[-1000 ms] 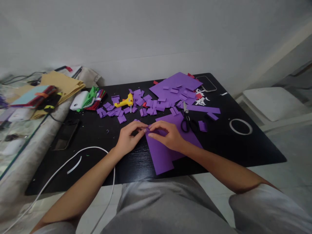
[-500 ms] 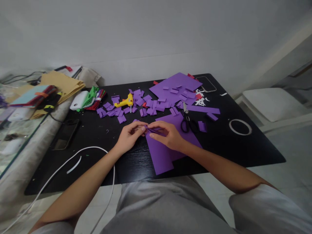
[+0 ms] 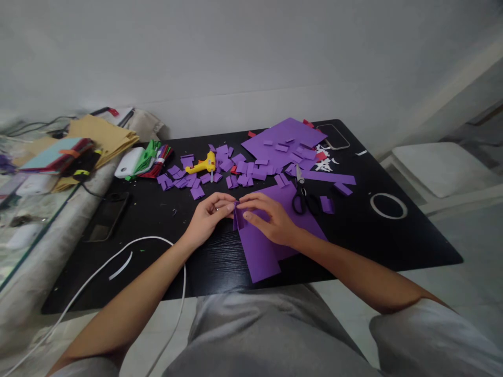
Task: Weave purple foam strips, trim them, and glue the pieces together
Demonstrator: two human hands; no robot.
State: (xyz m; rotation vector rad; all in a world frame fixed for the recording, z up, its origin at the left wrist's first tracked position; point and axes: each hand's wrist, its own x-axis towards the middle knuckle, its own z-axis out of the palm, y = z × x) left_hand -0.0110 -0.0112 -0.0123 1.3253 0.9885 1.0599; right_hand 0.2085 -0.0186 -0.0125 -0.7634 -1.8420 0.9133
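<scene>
A small folded purple paper is located between the two hands, at the far left corner of a purple sheet on the black table. Its lower end points down; whether it touches the table cannot be determined.

The left hand pinches the folded paper near its upper end, between thumb and fingers. The right hand has its index fingertip at the same upper end, with the thumb standing apart; whether it grips anything cannot be told, as its other fingers are partly hidden.

Assessment: the paper is probably very light, fairly stiff along the fold, and easily creased or bent out of line. A light pinch on the folded edge appears the soundest hold; squeezing the loose flaps would likely distort it.

Scissors lie beyond the right hand, near its fingers.
</scene>
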